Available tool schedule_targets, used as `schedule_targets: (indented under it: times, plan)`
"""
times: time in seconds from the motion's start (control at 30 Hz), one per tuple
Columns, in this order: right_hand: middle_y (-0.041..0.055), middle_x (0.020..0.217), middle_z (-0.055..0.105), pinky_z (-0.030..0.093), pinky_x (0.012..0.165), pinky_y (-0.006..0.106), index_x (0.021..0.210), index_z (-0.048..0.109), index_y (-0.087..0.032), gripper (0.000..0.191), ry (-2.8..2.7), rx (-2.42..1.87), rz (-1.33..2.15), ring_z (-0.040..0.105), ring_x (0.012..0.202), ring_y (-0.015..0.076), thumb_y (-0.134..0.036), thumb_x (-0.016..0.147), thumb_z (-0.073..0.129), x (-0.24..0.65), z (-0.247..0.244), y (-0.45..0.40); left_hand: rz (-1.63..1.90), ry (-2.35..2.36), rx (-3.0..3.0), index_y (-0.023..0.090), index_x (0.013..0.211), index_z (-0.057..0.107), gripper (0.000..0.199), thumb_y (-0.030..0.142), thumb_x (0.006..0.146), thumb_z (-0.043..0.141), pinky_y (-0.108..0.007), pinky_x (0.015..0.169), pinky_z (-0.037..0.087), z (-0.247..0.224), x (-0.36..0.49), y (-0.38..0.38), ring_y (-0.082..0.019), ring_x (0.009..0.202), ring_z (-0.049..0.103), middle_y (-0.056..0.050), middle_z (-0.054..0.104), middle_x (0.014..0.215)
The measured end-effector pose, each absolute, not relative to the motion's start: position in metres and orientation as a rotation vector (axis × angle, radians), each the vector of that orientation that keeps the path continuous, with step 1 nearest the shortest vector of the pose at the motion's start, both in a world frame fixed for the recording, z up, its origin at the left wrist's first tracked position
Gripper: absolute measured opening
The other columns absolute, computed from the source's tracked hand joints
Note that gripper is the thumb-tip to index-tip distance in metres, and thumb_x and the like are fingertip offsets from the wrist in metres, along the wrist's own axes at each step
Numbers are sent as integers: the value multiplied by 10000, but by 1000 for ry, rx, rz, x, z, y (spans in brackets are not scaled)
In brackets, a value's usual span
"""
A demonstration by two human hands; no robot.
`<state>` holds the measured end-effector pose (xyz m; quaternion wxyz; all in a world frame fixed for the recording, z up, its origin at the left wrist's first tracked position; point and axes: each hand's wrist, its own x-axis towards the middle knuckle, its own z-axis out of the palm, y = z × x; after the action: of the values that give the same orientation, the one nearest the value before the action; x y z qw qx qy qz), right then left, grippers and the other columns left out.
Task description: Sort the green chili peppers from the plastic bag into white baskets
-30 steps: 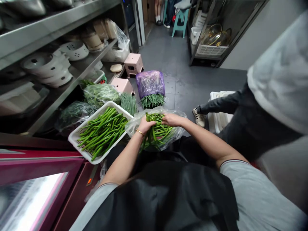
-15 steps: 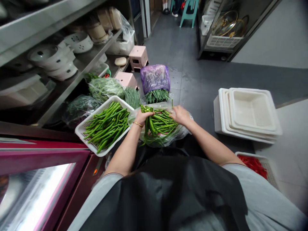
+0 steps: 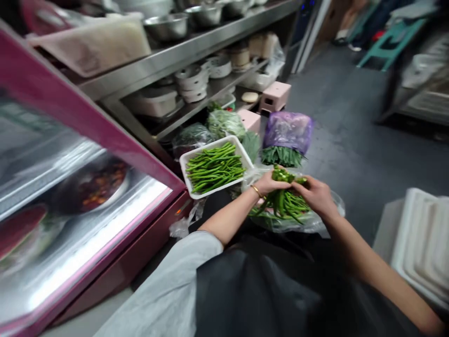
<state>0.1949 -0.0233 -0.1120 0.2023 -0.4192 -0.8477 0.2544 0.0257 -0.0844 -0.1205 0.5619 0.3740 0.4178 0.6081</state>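
My left hand (image 3: 269,182), with a gold bangle at the wrist, is closed round a bunch of green peppers (image 3: 280,199) whose stem ends stick up above the fingers. Right beside it, my right hand (image 3: 314,192) pinches at the stem ends of the same bunch. Below both hands lies an open clear plastic bag (image 3: 315,224) with more long green peppers in it. To the left a white basket (image 3: 192,191) holds a heap of long green peppers (image 3: 215,168).
A purple-wrapped bundle of green stalks (image 3: 287,133) lies beyond the bag. Pink stools (image 3: 277,96) and a metal shelf (image 3: 196,47) stand behind. A lit display case (image 3: 147,164) is at left, stacked white tubs (image 3: 421,234) at right.
The view has swung left, so the hands and basket appear farther right. My right hand has come in from the bag's right side to the bunch in my left hand.
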Motion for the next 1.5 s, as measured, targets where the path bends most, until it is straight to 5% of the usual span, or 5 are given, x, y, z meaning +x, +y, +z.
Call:
schedule_targets:
  times: [0.4,0.63,1.0,1.2,1.5]
  plan:
    - [198,1292,567,511,932,497,1479,265,-140,1077,-2423,-649,816,597,1135,362,-525,627,800,81,-59,-84,2029,858,570,178,1045,583,506,331,617,806,-339,848,520,-46,-49,-138,-161,808,664,-11,652,893]
    - [133,1176,660,498,955,397,1205,564,-115,527,-2444,-462,1090,620,1087,274,-385,768,676,-28,-75,-68,1743,1536,1399,165,1302,488,759,149,606,791,-388,1032,421,-35,-135,-116,-252,1107,597,-92,612,1173]
    - [95,1011,724,565,815,370,1267,599,-206,408,-2737,-803,1046,699,882,226,-409,922,521,125,-89,-43,435,2405,1709,64,1479,297,819,278,784,674,-441,1008,366,-176,-212,-7,-374,1215,509,-252,519,1315]
    - [94,1052,729,552,821,324,1173,671,-176,385,-2687,-1147,1231,693,909,209,-415,920,508,234,-110,-47,410,2299,1895,31,1500,229,1046,516,717,725,-487,1081,283,-240,-207,0,-381,1318,386,-241,405,1459]
    - [165,1213,644,492,905,360,1219,622,-133,389,-2863,-1654,617,626,1076,259,-366,934,497,249,-193,-4,266,2724,1596,76,1531,201,803,548,904,373,-641,1071,253,-254,-215,-96,-449,1385,286,-254,267,1553]
